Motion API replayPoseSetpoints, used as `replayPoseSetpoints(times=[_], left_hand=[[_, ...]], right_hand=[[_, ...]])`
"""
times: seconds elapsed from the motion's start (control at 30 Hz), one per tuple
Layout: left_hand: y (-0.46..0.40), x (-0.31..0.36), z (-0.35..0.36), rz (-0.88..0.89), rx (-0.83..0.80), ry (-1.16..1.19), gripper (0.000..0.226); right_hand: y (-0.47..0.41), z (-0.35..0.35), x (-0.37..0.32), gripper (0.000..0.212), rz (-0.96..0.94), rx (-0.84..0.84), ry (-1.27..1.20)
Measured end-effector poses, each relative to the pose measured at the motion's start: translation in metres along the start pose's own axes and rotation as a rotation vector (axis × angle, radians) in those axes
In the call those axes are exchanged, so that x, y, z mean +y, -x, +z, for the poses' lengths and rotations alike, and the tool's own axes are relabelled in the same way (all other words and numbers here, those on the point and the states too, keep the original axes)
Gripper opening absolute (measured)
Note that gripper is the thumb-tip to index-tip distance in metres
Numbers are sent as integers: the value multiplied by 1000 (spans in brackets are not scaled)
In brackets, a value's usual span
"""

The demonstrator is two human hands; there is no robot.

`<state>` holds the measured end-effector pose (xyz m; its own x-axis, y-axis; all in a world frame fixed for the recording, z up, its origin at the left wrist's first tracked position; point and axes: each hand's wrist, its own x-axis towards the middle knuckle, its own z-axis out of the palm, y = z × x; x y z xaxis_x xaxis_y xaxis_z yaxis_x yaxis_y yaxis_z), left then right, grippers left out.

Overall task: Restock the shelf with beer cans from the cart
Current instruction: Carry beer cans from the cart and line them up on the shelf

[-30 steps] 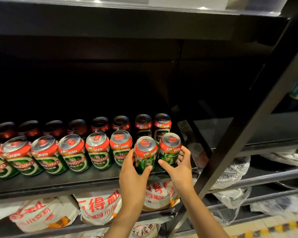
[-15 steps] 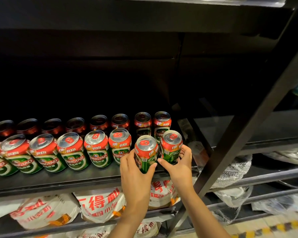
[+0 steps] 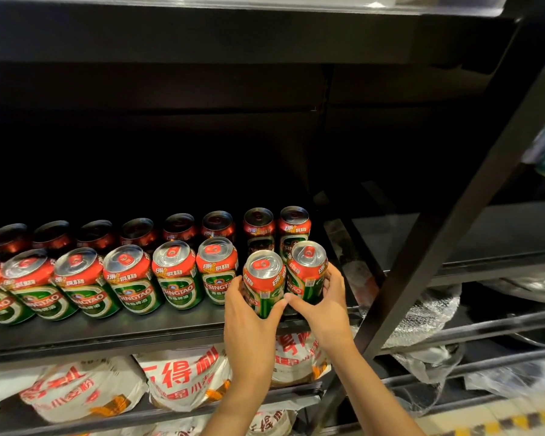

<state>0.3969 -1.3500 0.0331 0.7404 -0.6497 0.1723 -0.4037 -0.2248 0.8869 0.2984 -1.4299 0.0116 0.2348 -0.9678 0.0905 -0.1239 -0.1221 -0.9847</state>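
Two rows of red-and-green beer cans stand on a black shelf. My left hand grips one can at the right end of the front row. My right hand grips the can beside it, the last one on the right. Both held cans tilt slightly and sit near the shelf's front edge, a little forward of the front row. A darker back row runs behind. The cart is out of sight.
A slanted black upright of the rack crosses just right of my hands. White flour bags with red print fill the shelf below. Plastic-wrapped goods lie on the lower right shelves. The shelf above overhangs the cans.
Both hands have kept their hold on the two cans and nudged them slightly up and back toward the row. The view has shifted a little.
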Motion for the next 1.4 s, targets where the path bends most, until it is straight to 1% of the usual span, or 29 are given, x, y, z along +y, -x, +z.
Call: replayPoseSetpoints(times=[0.07, 0.2, 0.27, 0.37, 0.5, 0.6, 0.77, 0.83, 1.03, 1.13, 1.23, 1.33, 1.4], left_hand=[[0, -1, -2, 53, -26, 11, 81], [0, -10, -8, 122, -101, 33, 70], [-2, -15, -9, 114, -120, 44, 69], [-4, -18, -9, 79, -107, 78, 70], [-5, -16, -5, 43, -48, 75, 81], [-6, -11, -1, 81, 5, 39, 75], [-5, -6, 1, 52, 25, 47, 72], [-5, -8, 1, 62, 15, 54, 72], [-5, -17, -7, 58, -100, 72, 73], [-7, -18, -6, 39, -56, 75, 71], [-7, -16, 0, 8, 29, 62, 71], [-7, -9, 6, -12, 88, 4, 76], [-6, -5, 10, 14, 104, -40, 76]], right_hand=[[-3, 0, -3, 82, -2, 24, 11], [-4, -2, -2, 74, -14, -1, 16], [-3, -3, -1, 73, -21, -17, 2], [-3, -3, -2, 74, -29, -40, -4], [-1, -6, -6, 75, -35, -84, -28], [1, -8, -10, 74, -51, -107, -33], [0, -7, -12, 73, -47, -110, -4], [-2, -8, -13, 74, -44, -86, -6], [-3, -10, -13, 76, -54, -55, -30], [-2, -10, -13, 71, -49, -65, -76], [-2, -11, -15, 68, -43, -80, -113], [0, -11, -17, 67, -50, -103, -128], [0, -11, -17, 67, -52, -117, -130]])
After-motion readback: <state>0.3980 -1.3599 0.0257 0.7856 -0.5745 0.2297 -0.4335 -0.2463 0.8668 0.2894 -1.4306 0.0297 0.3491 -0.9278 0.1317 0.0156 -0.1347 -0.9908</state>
